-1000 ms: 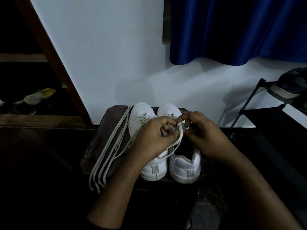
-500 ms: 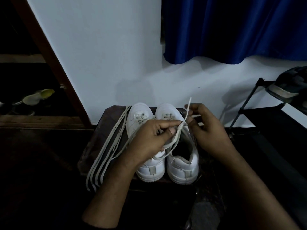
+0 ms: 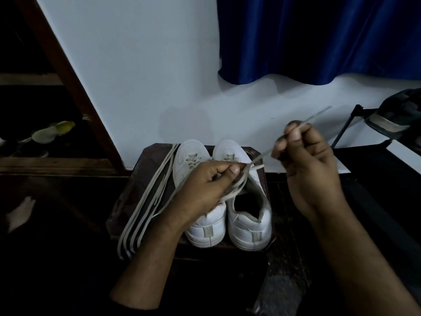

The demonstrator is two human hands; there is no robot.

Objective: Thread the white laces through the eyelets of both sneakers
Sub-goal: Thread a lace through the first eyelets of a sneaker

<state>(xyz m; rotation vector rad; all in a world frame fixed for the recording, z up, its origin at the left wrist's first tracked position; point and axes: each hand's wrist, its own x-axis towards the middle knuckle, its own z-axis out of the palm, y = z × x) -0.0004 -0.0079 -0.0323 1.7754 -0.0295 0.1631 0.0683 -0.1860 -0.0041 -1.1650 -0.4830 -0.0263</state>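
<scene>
While the lace (image 3: 262, 155) runs taut from the eyelet row of the right sneaker (image 3: 248, 201) up and to the right, it is held at two stations. At the shoe end, the left hand (image 3: 205, 190) pinches it between thumb and forefinger just above the tongue; this likely anchors the strand at the eyelet so the pull does not drag the shoe. At the free end, the right hand (image 3: 305, 160) is raised clear of the sneaker with fingers curled around the strand, and the lace tip projects beyond the fingertips toward the wall. Which eyelet the strand exits is hidden by the left hand. The left sneaker (image 3: 196, 183) stands touching the right one, toes to the wall, with a few crossings visible near its toe. Both rest on a dark stool (image 3: 127, 201). Loose lace lengths (image 3: 145, 206) lie along the stool's left edge, beside the left sneaker.
</scene>
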